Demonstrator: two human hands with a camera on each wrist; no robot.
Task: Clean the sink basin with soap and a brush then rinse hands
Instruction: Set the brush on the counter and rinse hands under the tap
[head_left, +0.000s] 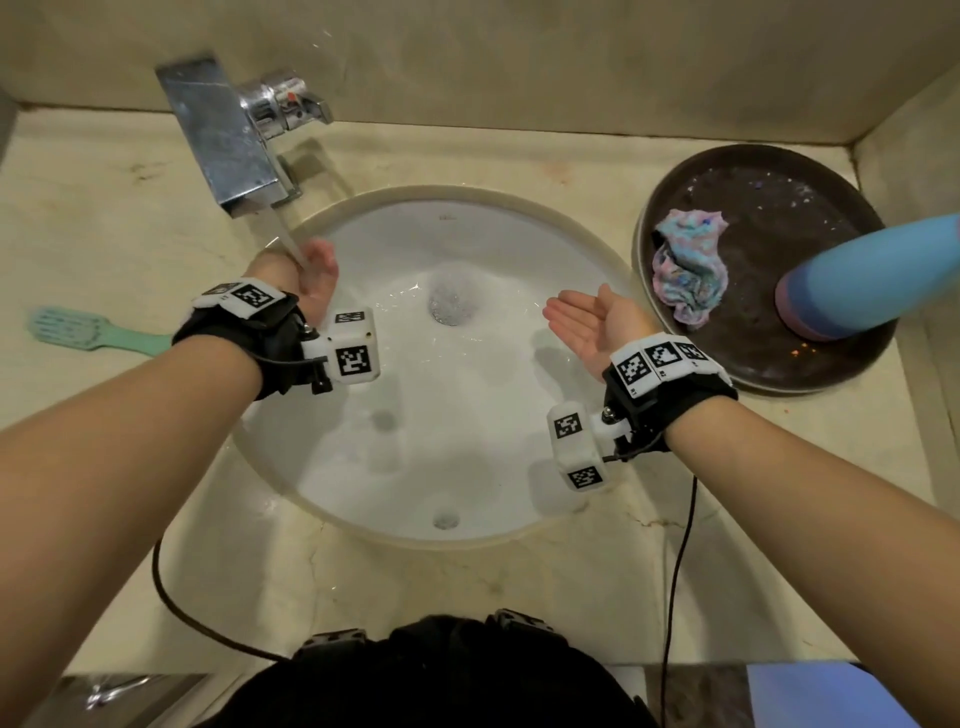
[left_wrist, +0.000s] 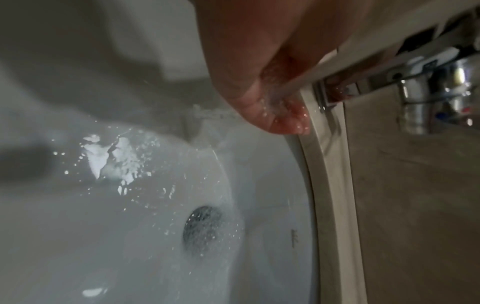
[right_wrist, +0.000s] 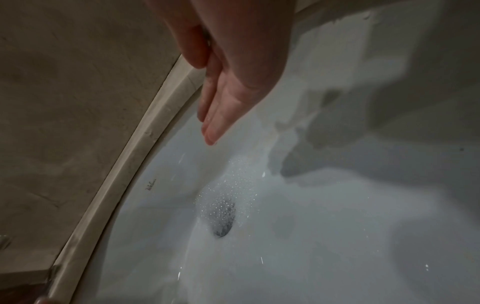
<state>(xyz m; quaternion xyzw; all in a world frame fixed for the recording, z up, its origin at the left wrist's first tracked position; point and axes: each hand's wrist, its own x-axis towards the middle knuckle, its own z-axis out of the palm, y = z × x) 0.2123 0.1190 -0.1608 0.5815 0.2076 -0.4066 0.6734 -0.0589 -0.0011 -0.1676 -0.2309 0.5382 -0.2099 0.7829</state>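
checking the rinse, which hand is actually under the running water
The left hand: it sits under the faucet stream. The right hand is held open, palm up, clear of it.

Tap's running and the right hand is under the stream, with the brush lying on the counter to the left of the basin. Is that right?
Not quite: the left hand is under the stream, as the head view shows. The right hand is held open over the basin, clear of the water. The tap is running and the brush lies on the counter left of the basin.

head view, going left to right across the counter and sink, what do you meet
brush → left hand under the tap water → drain → right hand, palm up → cloth → blue bottle
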